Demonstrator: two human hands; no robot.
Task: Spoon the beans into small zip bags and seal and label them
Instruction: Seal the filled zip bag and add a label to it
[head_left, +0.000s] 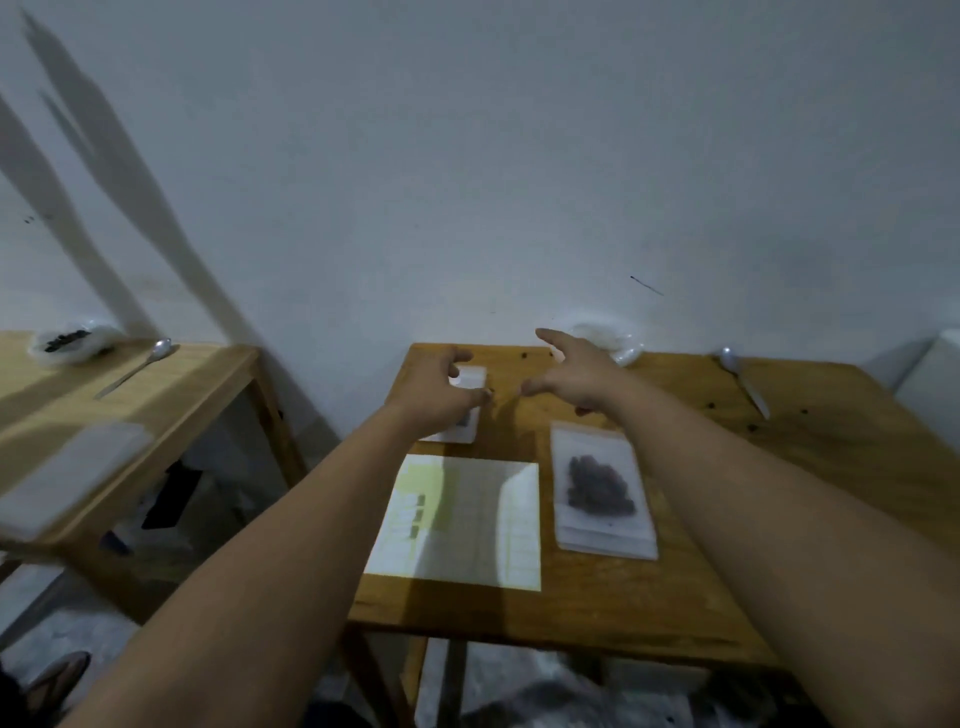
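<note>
Wooden table (675, 597); spoon (744, 382); label sheet (460, 525)

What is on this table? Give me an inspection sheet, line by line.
Surface: wooden table, stray beans scattered.
Job's things: small zip bag under left hand; filled bag atop a stack; label sheet; spoon; plastic bag by the wall.
Clutter: nothing seen.
Hands: left hand curled over the small zip bag, grip unclear; right hand open, holding nothing.
Cables: nothing seen.
Surroundings: white wall; second table at left, blurred.
</note>
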